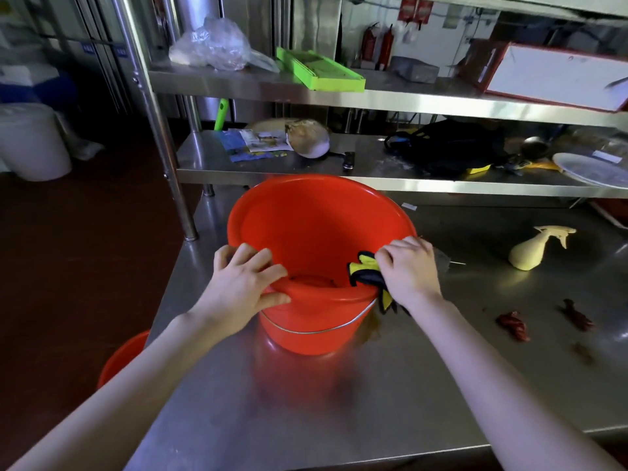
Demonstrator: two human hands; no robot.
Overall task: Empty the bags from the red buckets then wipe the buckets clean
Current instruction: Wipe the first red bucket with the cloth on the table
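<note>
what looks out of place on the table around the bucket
The pale spray bottle lies on its side right of the red bucket. Dark red scraps litter the steel table in front of it, and a brownish smear sits by the bucket's base.

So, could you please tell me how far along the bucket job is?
Done: the red bucket on the steel table shows no bag. In hand: the left hand grips its rim while the right hand presses a yellow-and-dark cloth there. Remaining: a second red bucket below the table edge; its inside is hidden.
</note>
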